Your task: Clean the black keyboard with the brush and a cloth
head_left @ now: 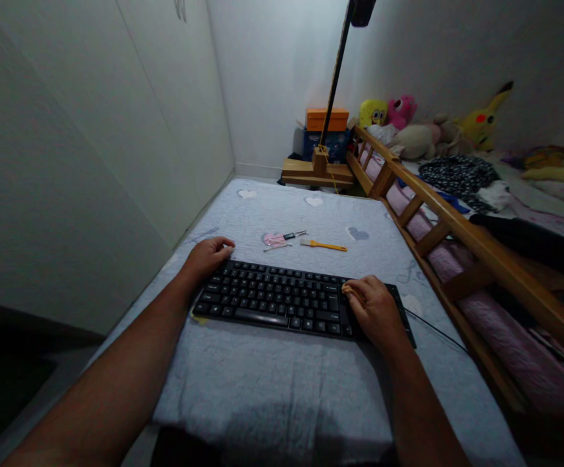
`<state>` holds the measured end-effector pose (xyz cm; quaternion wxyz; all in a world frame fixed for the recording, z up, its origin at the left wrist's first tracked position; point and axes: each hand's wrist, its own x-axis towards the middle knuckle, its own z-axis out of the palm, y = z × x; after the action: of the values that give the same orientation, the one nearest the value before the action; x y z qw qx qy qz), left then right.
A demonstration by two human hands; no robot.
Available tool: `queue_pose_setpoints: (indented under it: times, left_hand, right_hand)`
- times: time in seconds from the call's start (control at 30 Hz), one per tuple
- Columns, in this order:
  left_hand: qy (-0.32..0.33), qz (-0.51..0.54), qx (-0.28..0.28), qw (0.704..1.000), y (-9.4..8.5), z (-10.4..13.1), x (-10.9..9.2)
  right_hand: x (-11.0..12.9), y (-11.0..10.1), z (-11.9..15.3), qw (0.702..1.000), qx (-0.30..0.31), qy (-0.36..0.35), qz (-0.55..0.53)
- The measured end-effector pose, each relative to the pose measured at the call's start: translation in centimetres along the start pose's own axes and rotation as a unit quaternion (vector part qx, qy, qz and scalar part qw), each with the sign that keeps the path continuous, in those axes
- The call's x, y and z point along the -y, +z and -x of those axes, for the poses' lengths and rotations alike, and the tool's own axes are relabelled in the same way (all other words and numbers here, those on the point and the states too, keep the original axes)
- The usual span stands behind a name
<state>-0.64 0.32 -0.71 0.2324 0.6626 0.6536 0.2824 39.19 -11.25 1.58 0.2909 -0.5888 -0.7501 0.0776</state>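
A black keyboard [272, 295] lies on the light blue cloth of the table [272, 383], a bit of yellow showing under its front left corner. At its upper left corner rests my left hand [208, 256], fingers bent towards the keys and nothing seen in them. My right hand [372, 305] is over the keyboard's right part, its fingers closed on a small orange-brown thing, perhaps a cloth [347, 289]. Behind the keyboard lie a yellow-handled brush [328, 246], a dark-handled tool [291, 236] and thin cotton swabs [278, 246].
A cable [437, 329] runs from the keyboard to the right edge. Along the right side stands a wooden bed rail [437, 207], with plush toys and clothes beyond. Behind the table are a wooden stand [318, 170] with a dark pole and an orange box [327, 119].
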Motion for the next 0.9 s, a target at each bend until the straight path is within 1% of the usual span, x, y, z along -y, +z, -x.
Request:
queue_pose_setpoints:
  times: [0.2, 0.47, 0.9]
  left_hand:
    - [0.008, -0.003, 0.002, 1.000, 0.0, -0.1, 0.2]
    - [0.001, -0.008, 0.002, 1.000, 0.0, -0.1, 0.1]
    - [0.001, -0.005, 0.002, 1.000, -0.1, -0.1, 0.0]
  right_hand:
    - [0.1, 0.1, 0.1, 1.000, 0.000, -0.011, 0.005]
    - [0.6, -0.3, 0.4, 0.999, 0.032, -0.011, -0.008]
    - [1.4, -1.0, 0.5, 0.997, 0.059, -0.021, -0.036]
